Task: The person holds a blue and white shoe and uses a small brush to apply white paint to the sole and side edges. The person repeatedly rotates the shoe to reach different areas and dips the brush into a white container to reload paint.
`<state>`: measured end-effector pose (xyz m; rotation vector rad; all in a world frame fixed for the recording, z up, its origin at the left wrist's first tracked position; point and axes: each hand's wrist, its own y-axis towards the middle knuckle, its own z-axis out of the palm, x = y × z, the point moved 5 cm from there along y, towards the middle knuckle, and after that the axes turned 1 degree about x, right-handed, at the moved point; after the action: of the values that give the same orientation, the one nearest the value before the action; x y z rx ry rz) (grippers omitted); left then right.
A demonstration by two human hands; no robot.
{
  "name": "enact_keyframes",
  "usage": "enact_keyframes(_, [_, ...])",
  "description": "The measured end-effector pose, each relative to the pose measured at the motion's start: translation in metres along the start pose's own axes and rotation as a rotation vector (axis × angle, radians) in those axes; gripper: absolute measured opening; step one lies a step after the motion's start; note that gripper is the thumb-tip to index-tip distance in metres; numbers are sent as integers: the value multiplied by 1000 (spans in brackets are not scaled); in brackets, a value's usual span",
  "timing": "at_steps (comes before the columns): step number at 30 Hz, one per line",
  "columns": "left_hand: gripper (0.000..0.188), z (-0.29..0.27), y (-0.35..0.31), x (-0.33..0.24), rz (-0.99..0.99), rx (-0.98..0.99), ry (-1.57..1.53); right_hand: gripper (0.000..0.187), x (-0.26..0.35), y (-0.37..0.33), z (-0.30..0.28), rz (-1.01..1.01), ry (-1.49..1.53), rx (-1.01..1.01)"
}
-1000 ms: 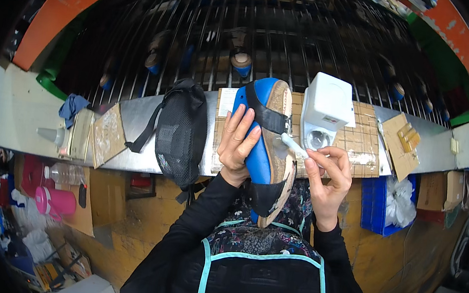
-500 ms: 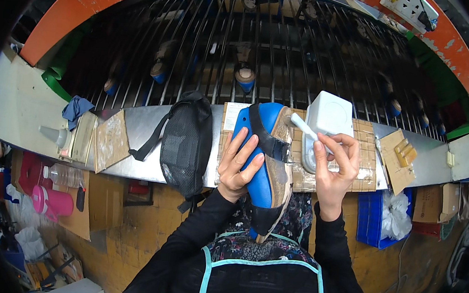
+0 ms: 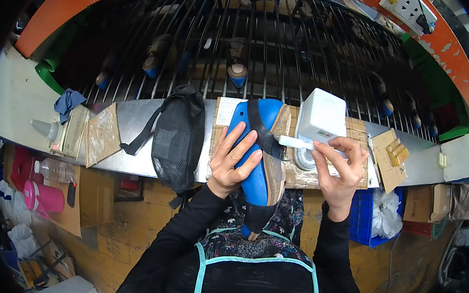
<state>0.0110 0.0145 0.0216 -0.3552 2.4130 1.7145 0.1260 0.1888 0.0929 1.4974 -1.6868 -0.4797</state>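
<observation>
A blue shoe last (image 3: pixel 256 174) with black straps and a tan cork-like sole along its right side lies tilted, its lower end by my apron. My left hand (image 3: pixel 231 162) holds it from the left, fingers spread over the blue surface and thumb across it. In my right hand (image 3: pixel 340 171), a small white-handled brush (image 3: pixel 292 142) is pinched between thumb and fingers. The brush tip meets the sole edge beside the upper strap; whether it touches is hard to make out. Just behind the brush stands a white square-sided container (image 3: pixel 323 113) with a round part at its base.
A black mesh bag (image 3: pixel 177 141) lies left of the cardboard mat (image 3: pixel 357 130). Beyond the bench, more blue lasts (image 3: pixel 237 76) sit on a rack of metal bars (image 3: pixel 266 53). A cardboard piece with yellowish blocks (image 3: pixel 396 153) lies right. Below stands a blue crate (image 3: pixel 360 218).
The brush has moved along the sole edge toward me, from near the far end to the strap, and now lies more level. My left hand keeps its hold. The whole view has shifted slightly.
</observation>
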Motion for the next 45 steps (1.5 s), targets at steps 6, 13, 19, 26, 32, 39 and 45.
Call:
enact_keyframes(6, [33, 0, 4, -2, 22, -4, -20, 23, -1, 3, -3, 71, 8, -91])
enact_keyframes(13, [32, 0, 9, -2, 34, 7, -35, 19, -13, 5, 0, 226, 263, 149])
enact_keyframes(19, [38, 0, 11, 0, -4, 15, -97, 19, -7, 5, -2, 82, 160, 99])
enact_keyframes(26, [42, 3, 13, 3, -24, 17, -147, 20, -6, 10, -8, 42, 165, 168])
enact_keyframes(32, [40, 4, 15, 3, -14, -31, -167, 19, -6, 14, -9, 57, 115, 74])
enact_keyframes(39, [36, 9, 14, 7, -46, -91, -190, 16, -19, 11, -6, 202, 449, 290])
enact_keyframes(45, [34, 18, 4, 12, -105, -230, -229, 14, -16, -8, 4, 268, 601, 363])
